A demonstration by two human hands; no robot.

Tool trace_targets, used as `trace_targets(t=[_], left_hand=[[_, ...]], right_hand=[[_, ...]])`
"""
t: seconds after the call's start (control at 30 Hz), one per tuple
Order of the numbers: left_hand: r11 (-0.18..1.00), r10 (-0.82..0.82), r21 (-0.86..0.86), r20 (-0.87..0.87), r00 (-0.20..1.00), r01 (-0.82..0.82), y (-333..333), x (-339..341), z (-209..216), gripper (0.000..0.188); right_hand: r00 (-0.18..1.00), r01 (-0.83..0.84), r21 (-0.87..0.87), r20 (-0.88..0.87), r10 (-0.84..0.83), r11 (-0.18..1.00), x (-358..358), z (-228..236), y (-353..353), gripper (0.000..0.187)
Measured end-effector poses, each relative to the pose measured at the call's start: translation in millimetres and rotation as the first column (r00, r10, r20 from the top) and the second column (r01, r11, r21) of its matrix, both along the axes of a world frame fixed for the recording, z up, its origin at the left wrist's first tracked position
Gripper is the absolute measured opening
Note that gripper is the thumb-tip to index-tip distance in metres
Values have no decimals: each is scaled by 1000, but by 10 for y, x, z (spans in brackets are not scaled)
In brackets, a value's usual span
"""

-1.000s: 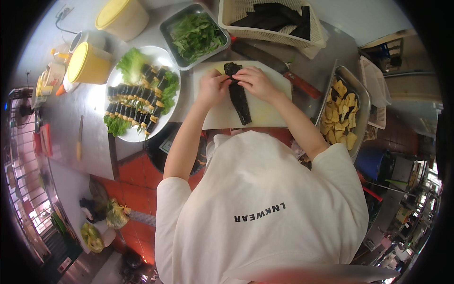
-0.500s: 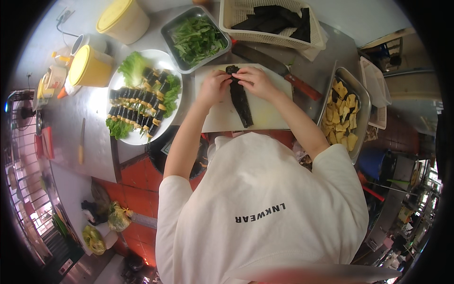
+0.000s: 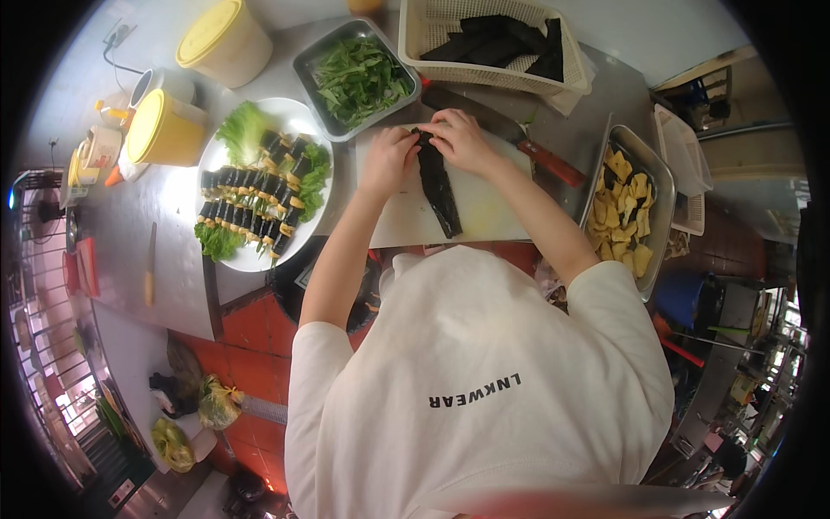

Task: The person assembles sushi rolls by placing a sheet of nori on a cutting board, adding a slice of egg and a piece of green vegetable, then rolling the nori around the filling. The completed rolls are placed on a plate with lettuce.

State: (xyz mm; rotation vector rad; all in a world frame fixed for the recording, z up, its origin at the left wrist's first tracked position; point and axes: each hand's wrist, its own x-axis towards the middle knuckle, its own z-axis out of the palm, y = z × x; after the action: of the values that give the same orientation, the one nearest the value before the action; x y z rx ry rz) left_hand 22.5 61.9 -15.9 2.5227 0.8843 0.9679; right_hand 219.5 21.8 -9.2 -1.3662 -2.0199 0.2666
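Head view: the left hand (image 3: 391,157) and right hand (image 3: 462,141) pinch the far end of a dark seaweed strip (image 3: 439,195), which lies on a white cutting board (image 3: 494,208) beneath them. A cleaver (image 3: 510,132) rests just beyond the right hand; a white plate (image 3: 296,114) of black-and-tan rolls (image 3: 249,180) sits left of the hands.

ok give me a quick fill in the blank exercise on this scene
Seen from the person, the left hand and right hand hold the ____ end of the dark strip. It lies on a cutting board coloured ____. The leaf tray stands to the ____ of the perforated basket.

Missing words: far; white; left.
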Motion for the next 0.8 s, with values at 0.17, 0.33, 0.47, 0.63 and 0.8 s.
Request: trace_targets(t=[0.17, 0.33, 0.47, 0.63, 0.8], left_hand=[[996, 84, 31, -41, 996, -83, 128, 59, 24, 16], [981, 193, 23, 55, 980, -194, 105, 98, 29, 16], [890, 390, -337, 219, 894, -306, -45, 55, 132, 19], [214, 619, -944, 329, 713, 250, -155, -71, 119, 33], [30, 665, -832, 431, 610, 555, -306, -120, 378, 24]], right_hand=[[999, -39, 65, 2, 39, 997, 18, -61, 5, 22], [993, -52, 98, 106, 41, 994, 28, 3, 145, 23], [975, -117, 118, 204, 92, 986, 61, 42, 241, 23], [973, -139, 127, 200, 112, 982, 32, 141, 334, 25], [953, -290, 159, 137, 270, 944, -176, 319, 156, 30]])
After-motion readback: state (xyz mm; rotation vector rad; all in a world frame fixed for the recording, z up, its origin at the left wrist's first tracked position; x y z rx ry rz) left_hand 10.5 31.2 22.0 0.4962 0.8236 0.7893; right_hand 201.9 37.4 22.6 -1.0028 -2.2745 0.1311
